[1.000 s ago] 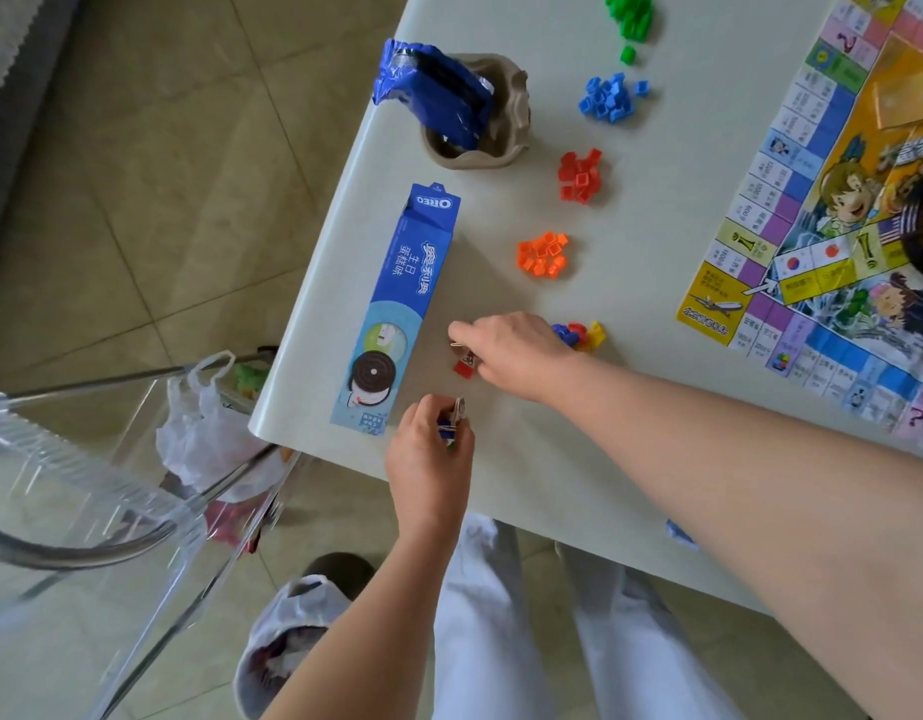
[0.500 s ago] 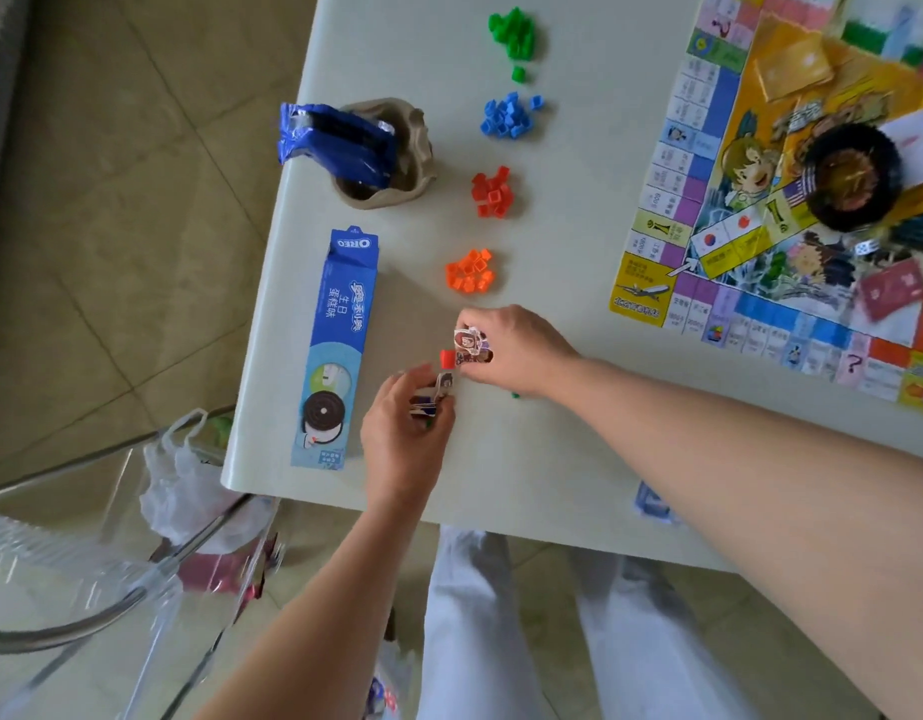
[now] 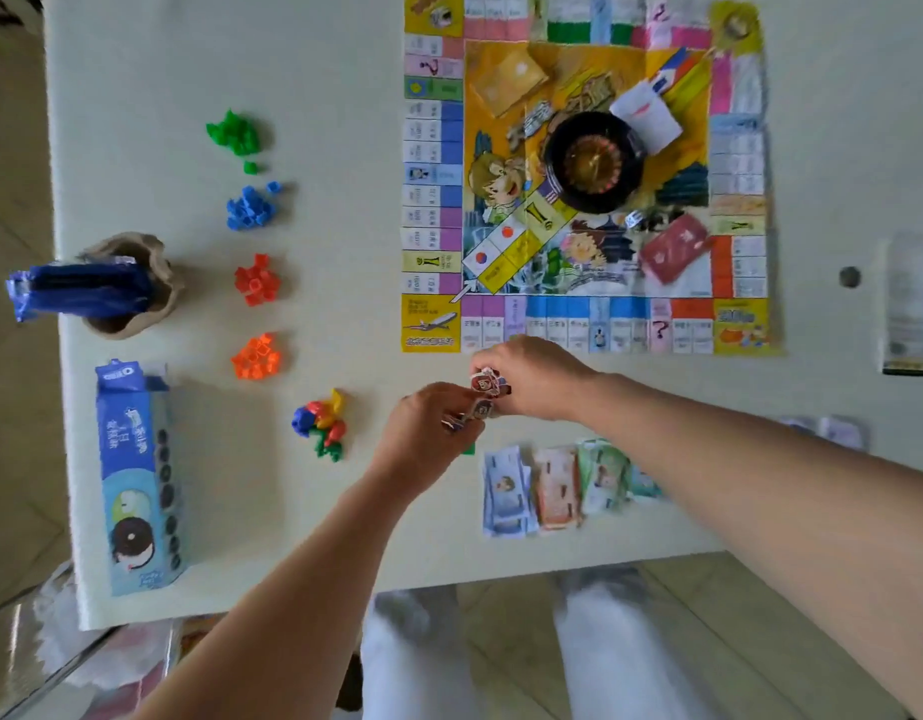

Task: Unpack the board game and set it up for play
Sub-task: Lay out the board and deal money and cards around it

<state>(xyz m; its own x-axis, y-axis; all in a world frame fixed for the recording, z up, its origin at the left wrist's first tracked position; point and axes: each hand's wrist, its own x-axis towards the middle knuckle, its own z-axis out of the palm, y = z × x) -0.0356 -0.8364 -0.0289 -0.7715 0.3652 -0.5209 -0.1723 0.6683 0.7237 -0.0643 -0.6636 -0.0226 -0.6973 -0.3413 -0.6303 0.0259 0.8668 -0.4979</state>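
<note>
Green pile [image 3: 234,133], blue pile [image 3: 249,207], red pile [image 3: 258,279], orange pile [image 3: 257,357]; board [image 3: 586,174] multicoloured, yellow corners.

Bright soft daylight, faint shadows, motion blur throughout, wide-angle edge distortion

A wheel [image 3: 594,161] sits mid game board [image 3: 431,122]; piles of plastic pieces [image 3: 257,280] run in a column left of it, banknotes [image 3: 506,496] lie before it, a cookie box [image 3: 137,480] far left

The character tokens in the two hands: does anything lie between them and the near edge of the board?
Nothing visible does. The right hand and left hand pinch the character tokens right beside the near edge of the game board, with only table surface between. The banknotes lie nearer the person.
</note>
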